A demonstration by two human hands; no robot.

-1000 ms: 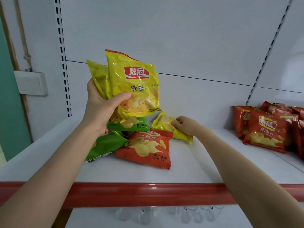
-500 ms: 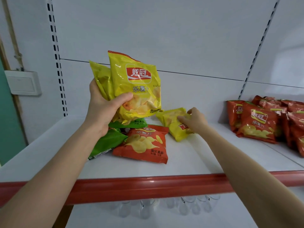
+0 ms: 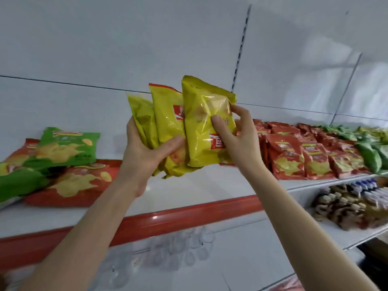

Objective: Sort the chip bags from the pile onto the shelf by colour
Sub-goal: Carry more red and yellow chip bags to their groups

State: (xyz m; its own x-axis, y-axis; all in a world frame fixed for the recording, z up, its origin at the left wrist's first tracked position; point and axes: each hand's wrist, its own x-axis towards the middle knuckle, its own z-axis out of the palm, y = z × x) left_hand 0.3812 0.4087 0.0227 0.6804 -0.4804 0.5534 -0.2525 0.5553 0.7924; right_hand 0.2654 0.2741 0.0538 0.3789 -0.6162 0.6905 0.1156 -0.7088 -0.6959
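Observation:
I hold three yellow chip bags upright above the white shelf (image 3: 189,190). My left hand (image 3: 144,150) grips two yellow bags (image 3: 165,122) from below. My right hand (image 3: 237,137) pinches a third yellow bag (image 3: 201,127) against them, thumb on its front. The remaining pile lies at the left on the shelf: a green bag (image 3: 67,148) on top, another green bag (image 3: 19,181) at the edge and red bags (image 3: 73,185) under them. Rows of sorted red bags (image 3: 304,158) stand to the right, with green bags (image 3: 369,154) and yellow bags (image 3: 375,131) further right.
The shelf has a red front rail (image 3: 189,215). A white back wall with slotted uprights (image 3: 241,49) rises behind. A lower shelf at the right holds small packaged goods (image 3: 352,206). Clear glasses (image 3: 182,246) show below the rail.
My right hand lifted the yellow bag from the pile and brought it up against the two in my left hand. The view swung right, revealing the sorted rows.

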